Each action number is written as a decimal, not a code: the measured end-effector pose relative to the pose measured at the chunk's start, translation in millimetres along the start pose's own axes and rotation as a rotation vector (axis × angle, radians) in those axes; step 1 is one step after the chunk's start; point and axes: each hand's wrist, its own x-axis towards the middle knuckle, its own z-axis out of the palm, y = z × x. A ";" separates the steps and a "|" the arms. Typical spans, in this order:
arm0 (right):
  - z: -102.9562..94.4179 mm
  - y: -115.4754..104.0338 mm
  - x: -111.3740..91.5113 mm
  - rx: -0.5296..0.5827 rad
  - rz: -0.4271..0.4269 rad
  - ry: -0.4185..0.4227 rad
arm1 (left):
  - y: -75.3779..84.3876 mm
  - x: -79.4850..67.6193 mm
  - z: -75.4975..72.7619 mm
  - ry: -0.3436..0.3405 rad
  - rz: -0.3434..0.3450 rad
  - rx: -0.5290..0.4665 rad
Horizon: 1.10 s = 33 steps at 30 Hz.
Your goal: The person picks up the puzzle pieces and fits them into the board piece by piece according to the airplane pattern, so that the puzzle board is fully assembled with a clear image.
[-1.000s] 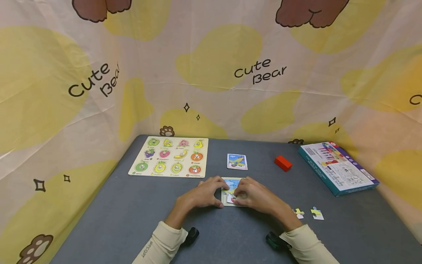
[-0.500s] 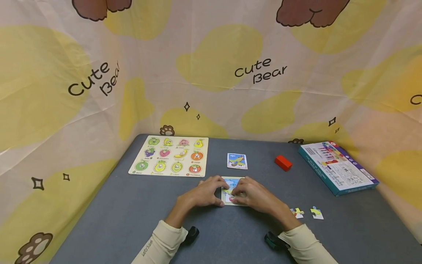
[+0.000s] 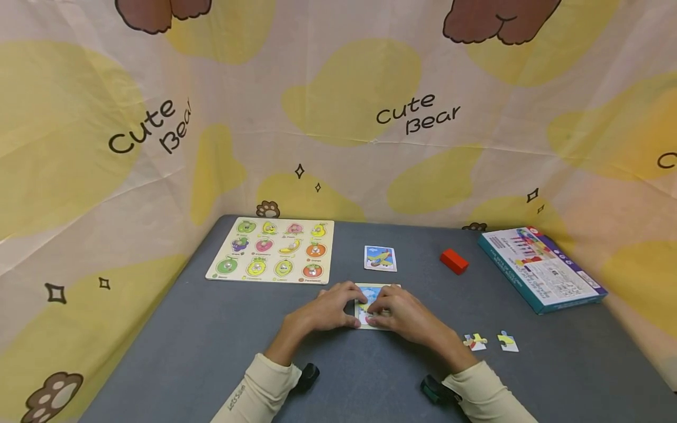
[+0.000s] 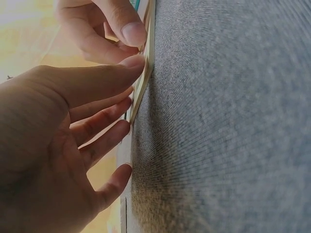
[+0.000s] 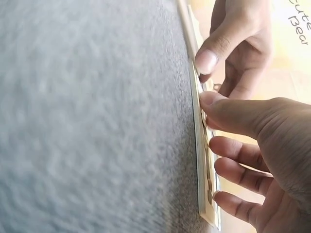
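A small puzzle board point(image 3: 370, 291) with a light rim and a sky-blue picture lies in front of me, part of it under the fingers. My left hand point(image 3: 330, 306) holds it at its left side, thumb at the near corner and fingers toward the far side. In the left wrist view, the thumb point(image 4: 109, 80) touches the board's edge. My right hand point(image 3: 404, 311) bends over the right part of the board, thumb and fingertips pinching a puzzle piece, mostly hidden, against it. Two loose spots of jigsaw pieces point(image 3: 509, 341) lie to the right, beyond the right wrist.
Behind the board lies an airplane picture card point(image 3: 380, 258). A fruit board point(image 3: 272, 276) sits at the back left. Toward the right are a red block point(image 3: 454, 261) and a puzzle box point(image 3: 545, 270). Patterned cloth point(image 3: 338, 117) walls in the table.
My right hand has shifted slightly left, and the piece under it, tilted with its white edge showing before, now lies lower in the board. The left hand stays put.
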 end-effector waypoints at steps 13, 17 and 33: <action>0.5 -1.3 0.1 -0.010 -0.007 -0.001 | -0.7 0.2 0.7 0.021 0.012 -0.014; -0.2 -2.4 0.0 -0.021 0.008 -0.013 | -0.4 0.1 1.3 0.026 0.015 -0.014; 0.5 -1.4 0.8 0.038 0.099 -0.019 | 5.9 5.1 4.5 0.083 -0.043 -0.006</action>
